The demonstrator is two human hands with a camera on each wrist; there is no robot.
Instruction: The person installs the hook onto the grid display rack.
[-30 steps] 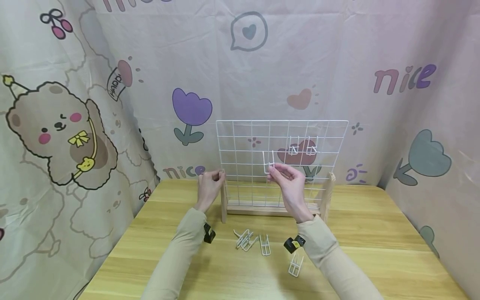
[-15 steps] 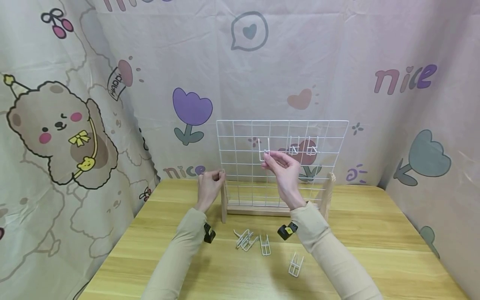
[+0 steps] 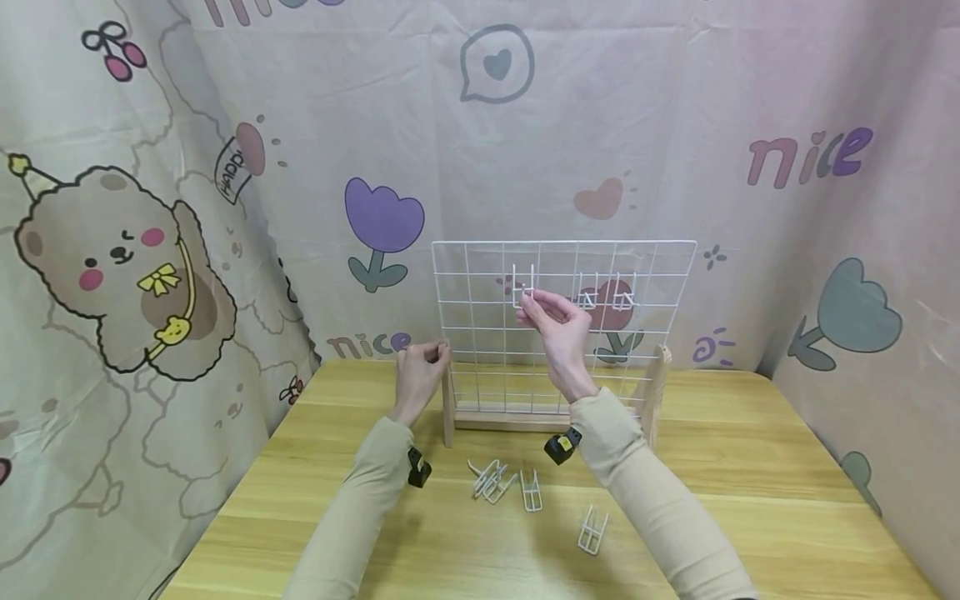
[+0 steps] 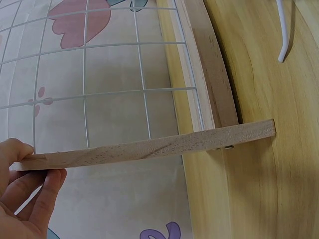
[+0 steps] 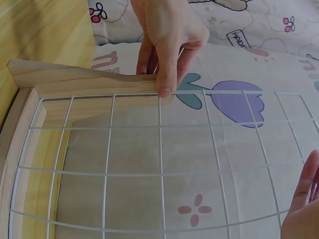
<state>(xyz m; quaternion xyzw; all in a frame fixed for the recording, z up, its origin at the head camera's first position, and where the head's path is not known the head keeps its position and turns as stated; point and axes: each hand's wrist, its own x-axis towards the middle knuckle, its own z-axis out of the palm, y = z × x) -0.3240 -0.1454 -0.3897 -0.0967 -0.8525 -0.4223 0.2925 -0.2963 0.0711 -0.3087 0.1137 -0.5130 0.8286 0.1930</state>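
A white wire grid panel [image 3: 483, 327] stands upright in a wooden base [image 3: 510, 422] on the table. My left hand [image 3: 420, 379] pinches the top of the left wooden post [image 4: 144, 149], thumb on one side and fingers on the other. With thumb and fingertips, my right hand [image 3: 562, 333] pinches a white wire hook [image 3: 514, 287] in front of the grid's upper left-middle part; whether it touches the wires I cannot tell. In the right wrist view the right hand [image 5: 304, 199] shows only at the edge, its hook out of view. Two more hooks [image 3: 587, 300] hang on the grid at upper right.
Several loose wire hooks [image 3: 491, 481] lie on the wooden table [image 3: 300, 517] before the base. Among them, a single hook [image 3: 592, 532] lies farther right and nearer. A patterned curtain [image 3: 645, 117] hangs behind and along the sides.
My right hand has moved up and to the left with the hook, from the grid's middle toward its upper wires. The left hand stays on the post.
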